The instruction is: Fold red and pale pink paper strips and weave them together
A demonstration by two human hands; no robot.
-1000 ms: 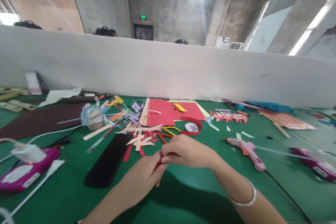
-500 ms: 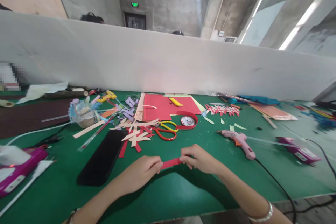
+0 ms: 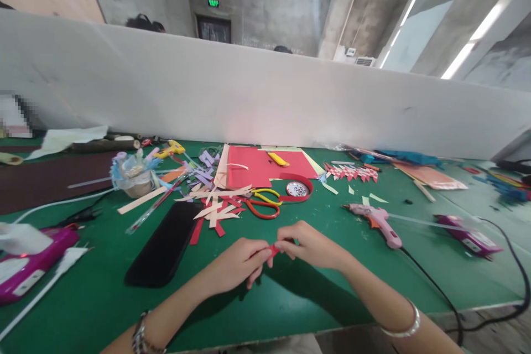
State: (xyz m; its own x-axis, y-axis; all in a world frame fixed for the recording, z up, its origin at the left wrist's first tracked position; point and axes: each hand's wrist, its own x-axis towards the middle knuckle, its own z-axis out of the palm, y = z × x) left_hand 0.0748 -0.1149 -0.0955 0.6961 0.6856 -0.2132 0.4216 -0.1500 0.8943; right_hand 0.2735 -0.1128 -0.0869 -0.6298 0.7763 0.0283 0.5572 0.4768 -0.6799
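Observation:
A short bit of red paper strip (image 3: 272,253) shows between my two hands, above the front of the green table. My left hand (image 3: 244,259) pinches one end of it, the thumb pressed against the fingers. My right hand (image 3: 305,243) grips the other end, its fingertips almost touching the left ones. The rest of the strip is hidden behind my fingers. Beyond the hands lie scissors (image 3: 265,209) with red and yellow handles and a heap of cut paper strips (image 3: 213,211). Close to my left forearm is a black phone (image 3: 166,246).
A pink glue gun (image 3: 379,222) with a black cord lies to the right. Red paper sheets (image 3: 249,168) with a yellow cutter (image 3: 279,159) are at the back, near a round patterned tin (image 3: 297,189). A white partition (image 3: 265,97) closes off the table's far side.
My hands have come closer together, the left one moving right and the right one slightly left. Less of the red paper strip shows between them.

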